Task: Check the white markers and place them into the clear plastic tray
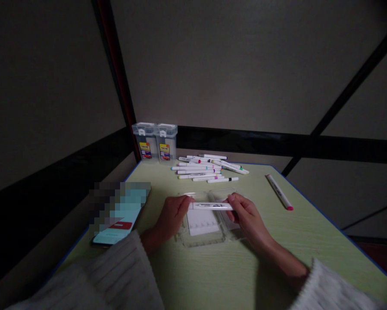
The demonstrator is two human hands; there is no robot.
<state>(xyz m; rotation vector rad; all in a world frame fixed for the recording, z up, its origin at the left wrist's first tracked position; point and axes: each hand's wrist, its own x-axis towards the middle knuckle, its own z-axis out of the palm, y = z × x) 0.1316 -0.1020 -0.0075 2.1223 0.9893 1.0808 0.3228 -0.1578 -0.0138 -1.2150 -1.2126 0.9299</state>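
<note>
A white marker (pixel 211 206) with dark print lies level between my two hands, above an open clear plastic case (pixel 202 243). Its left end is pinched in my left hand (pixel 173 215), and my right hand (pixel 247 215) grips the other end. The fingers cover both tips of the marker, so the cap colour is hidden. Inside the case's left half a white card (pixel 203 224) shows. Behind the case lies a loose pile of white markers (pixel 209 168) with variously coloured ends.
Two clear lidded boxes (pixel 148 144) with yellow labels stand at the back left corner. A phone (pixel 122 215), its screen lit and partly pixelated, rests at the left edge. One marker with pink ends (pixel 279 192) lies alone on the right of the pale green table (pixel 219 280).
</note>
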